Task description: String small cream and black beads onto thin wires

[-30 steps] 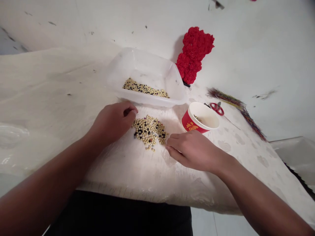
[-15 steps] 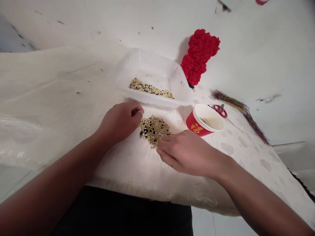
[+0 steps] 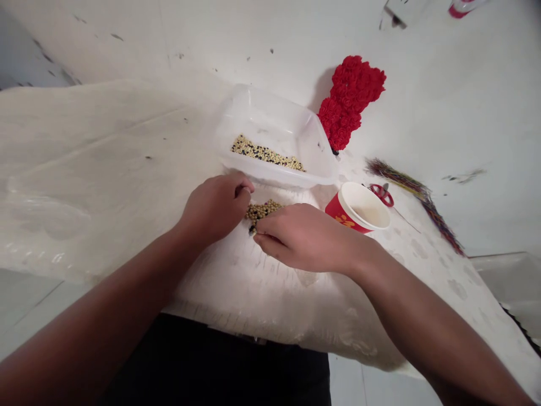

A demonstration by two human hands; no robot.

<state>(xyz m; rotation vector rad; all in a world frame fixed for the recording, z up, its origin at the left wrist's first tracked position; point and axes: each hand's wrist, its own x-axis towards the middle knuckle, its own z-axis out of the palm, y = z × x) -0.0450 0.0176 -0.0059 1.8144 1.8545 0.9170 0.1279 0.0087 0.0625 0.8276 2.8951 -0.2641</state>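
Note:
A small pile of gold and black beads (image 3: pixel 262 210) lies on the covered table between my hands. My left hand (image 3: pixel 220 204) is closed at the pile's left edge, its thumb and fingertips pressed together; whatever they hold is hidden. Over the right part of the pile reaches my right hand (image 3: pixel 302 235), fingers curled down with the tips at the beads, a few dark and pale ones showing beside them. Behind the pile stands a clear plastic box (image 3: pixel 279 179) with more gold and black beads (image 3: pixel 266 153) spread along its bottom. A red and white paper cup (image 3: pixel 344 217) tilts right of my right hand.
Red artificial roses (image 3: pixel 350 101) in a cluster lean against the wall behind the box. Red-handled scissors (image 3: pixel 382 195) lie behind the cup, near a bundle of thin coloured strands (image 3: pixel 416 189). Plastic film covers the table (image 3: pixel 127 163).
My right hand has moved left and slightly up over the pile, covering more beads. My left hand keeps its place beside them. The whole view has shifted a little.

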